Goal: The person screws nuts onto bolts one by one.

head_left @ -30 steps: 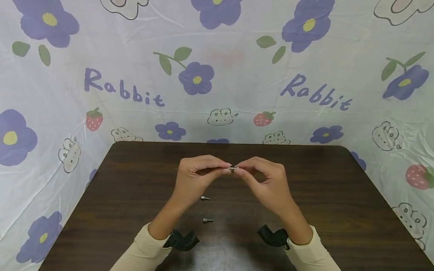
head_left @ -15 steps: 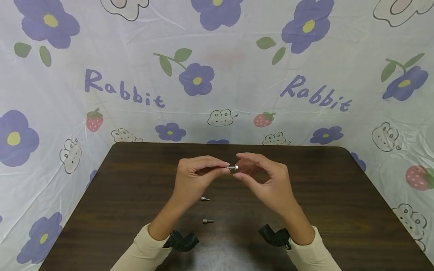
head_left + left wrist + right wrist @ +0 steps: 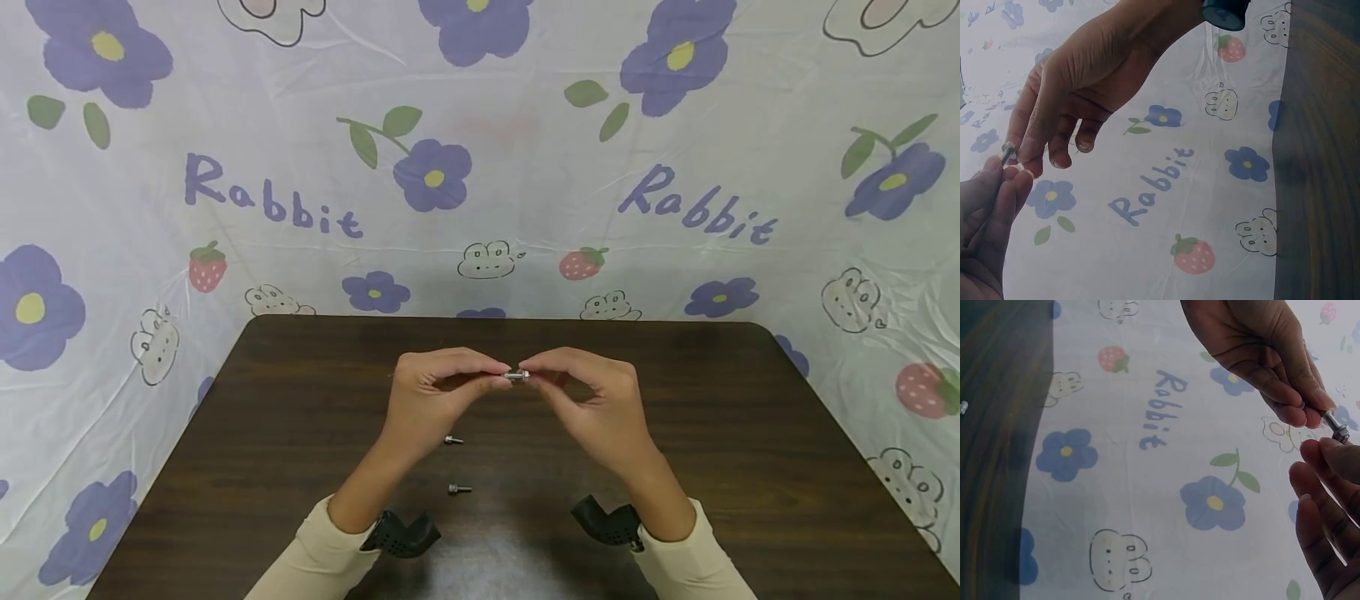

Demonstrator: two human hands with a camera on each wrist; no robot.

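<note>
A small silvery metal bolt (image 3: 516,376) is held level between both hands above the table. My left hand (image 3: 431,387) pinches the end of its shank between thumb and forefinger. At the wider end, the thumb and forefinger of my right hand (image 3: 592,400) pinch the head or a nut; I cannot tell which. Its shank shows between the hands in the right wrist view, where the bolt (image 3: 1335,425) slants down towards the right thumb. In the left wrist view the fingers partly cover the bolt (image 3: 1008,151).
Two more bolts lie on the dark wooden table (image 3: 300,467): one bolt (image 3: 453,440) beside the left wrist, another bolt (image 3: 460,489) nearer the front. A printed cloth (image 3: 495,192) hangs behind. Black mounts (image 3: 405,535) sit on both wrists.
The right fingers have parted from the bolt's wide end, showing it, and have closed on it again. The left hand keeps its pinch nearly unmoved.
</note>
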